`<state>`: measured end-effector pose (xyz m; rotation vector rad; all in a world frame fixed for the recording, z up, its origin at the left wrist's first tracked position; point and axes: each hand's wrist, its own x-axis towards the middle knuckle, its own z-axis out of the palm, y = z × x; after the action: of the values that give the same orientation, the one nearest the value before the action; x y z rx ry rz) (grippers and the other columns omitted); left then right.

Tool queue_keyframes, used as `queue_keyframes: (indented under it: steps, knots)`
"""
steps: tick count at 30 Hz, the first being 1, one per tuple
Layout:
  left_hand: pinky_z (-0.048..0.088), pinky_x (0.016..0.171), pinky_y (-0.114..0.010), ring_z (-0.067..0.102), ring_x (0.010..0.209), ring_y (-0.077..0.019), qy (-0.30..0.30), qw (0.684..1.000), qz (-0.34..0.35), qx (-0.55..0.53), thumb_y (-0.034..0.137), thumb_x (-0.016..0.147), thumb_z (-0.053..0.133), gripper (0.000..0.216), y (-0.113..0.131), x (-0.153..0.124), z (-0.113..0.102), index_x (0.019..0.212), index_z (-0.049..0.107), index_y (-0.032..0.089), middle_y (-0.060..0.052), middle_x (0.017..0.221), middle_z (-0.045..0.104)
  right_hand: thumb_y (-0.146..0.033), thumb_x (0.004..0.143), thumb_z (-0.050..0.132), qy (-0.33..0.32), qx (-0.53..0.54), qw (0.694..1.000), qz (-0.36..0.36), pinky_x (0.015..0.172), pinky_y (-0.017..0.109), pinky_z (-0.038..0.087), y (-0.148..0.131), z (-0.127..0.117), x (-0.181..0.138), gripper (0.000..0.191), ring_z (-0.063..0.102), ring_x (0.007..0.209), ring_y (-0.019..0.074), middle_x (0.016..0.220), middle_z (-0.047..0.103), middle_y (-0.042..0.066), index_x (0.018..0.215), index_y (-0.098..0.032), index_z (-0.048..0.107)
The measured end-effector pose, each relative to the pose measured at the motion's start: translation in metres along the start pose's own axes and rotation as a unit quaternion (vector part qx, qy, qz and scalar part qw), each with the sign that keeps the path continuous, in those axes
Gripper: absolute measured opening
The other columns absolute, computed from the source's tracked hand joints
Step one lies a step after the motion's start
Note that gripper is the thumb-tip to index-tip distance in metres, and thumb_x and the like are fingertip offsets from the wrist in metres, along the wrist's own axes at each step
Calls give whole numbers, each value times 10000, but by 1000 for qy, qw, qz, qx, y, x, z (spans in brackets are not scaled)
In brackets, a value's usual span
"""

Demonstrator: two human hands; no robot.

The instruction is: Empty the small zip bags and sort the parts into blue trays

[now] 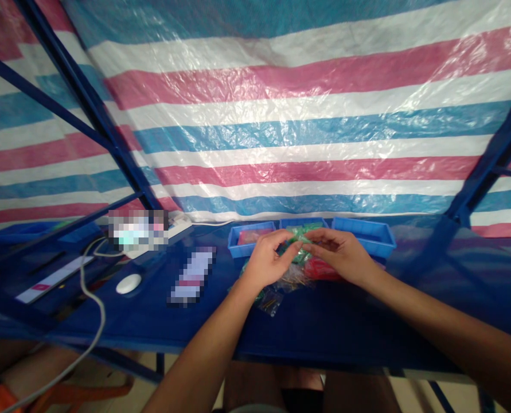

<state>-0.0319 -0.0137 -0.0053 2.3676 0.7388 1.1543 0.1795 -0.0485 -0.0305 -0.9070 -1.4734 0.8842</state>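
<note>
My left hand (pixel 269 259) and my right hand (pixel 344 256) meet over the pile, thumbs and fingertips pinched on a small green plastic bag (pixel 300 234). What is inside that bag is too small to make out. Below them lie clear plastic bags with thin yellowish pieces (pixel 296 277) and a red plastic bag (pixel 319 268), partly covered by my right hand. Nearer the front edge is a small clear bag with dark thin pieces (pixel 270 303). Behind my hands stand a blue bin with something red in it (pixel 240 250), a middle blue bin (pixel 286 222) and a right blue bin (pixel 382 248).
The blue table (pixel 345 338) carries a white mouse (pixel 128 284), a blurred-out phone-like slab (pixel 192 276) and a power strip (pixel 180 225). A white cable (pixel 83 275) hangs over the left edge. Blue frame posts flank a striped plastic sheet (pixel 307 126). Another person's leg (pixel 40 367) shows lower left.
</note>
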Motion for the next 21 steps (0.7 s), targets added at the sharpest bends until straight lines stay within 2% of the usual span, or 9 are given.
queue_keyframes:
  steps: [3,7,11,14,16,17,19,21]
  knots:
    - [488,697,-257,639,765,-160,-3,1000,3,-2,335,1031,614,250,0,1,1,895,725,157,-39,822,692,-480,826,867,11,-9,1000,-6,869,377,596,2,0,0,341,747,918,236,1007,807,54,1056,-239,795]
    - [521,723,-262,689,804,-171,22,999,-19,-21,363,994,683,217,-5,2,3,940,759,167,-49,892,762,-473,852,847,12,-13,1000,-11,877,379,589,1,1,-1,338,743,923,233,1020,802,50,1095,-245,787]
    - [550,722,-272,724,844,-191,33,999,-27,-34,393,977,712,234,-12,1,7,982,782,169,-63,947,794,-470,828,872,11,19,1000,5,937,414,584,-2,2,-1,330,750,968,251,1051,808,53,1070,-262,788]
    - [575,730,-289,721,830,-191,57,998,-16,-16,402,990,697,266,-10,-1,7,1113,775,179,-67,961,791,-464,798,897,12,54,998,23,964,429,580,-2,1,1,354,753,1019,269,1085,810,64,1063,-259,780]
    - [604,832,-338,727,940,-214,68,997,15,12,381,986,706,338,-5,-1,5,1268,725,196,-92,1092,779,-460,790,903,16,76,996,33,919,413,588,0,-1,3,382,749,991,261,1081,808,71,1077,-246,770]
    - [602,929,-381,717,1061,-241,67,997,41,27,368,971,728,409,-2,-1,4,1343,686,205,-115,1211,752,-455,789,906,20,87,995,39,876,393,589,1,-3,4,394,744,946,245,1063,807,68,1086,-238,765]
    - [533,1112,-473,633,1298,-296,50,992,101,58,356,916,795,558,3,-1,2,1432,624,230,-147,1417,657,-441,787,912,30,117,991,58,786,345,574,3,-5,5,416,717,832,198,992,798,45,1111,-232,754]
    - [469,1190,-521,571,1391,-314,24,985,146,86,331,885,827,597,3,0,1,1440,618,261,-139,1487,613,-422,776,924,39,163,982,88,744,314,556,3,-7,5,460,691,777,167,954,784,24,1156,-239,741]
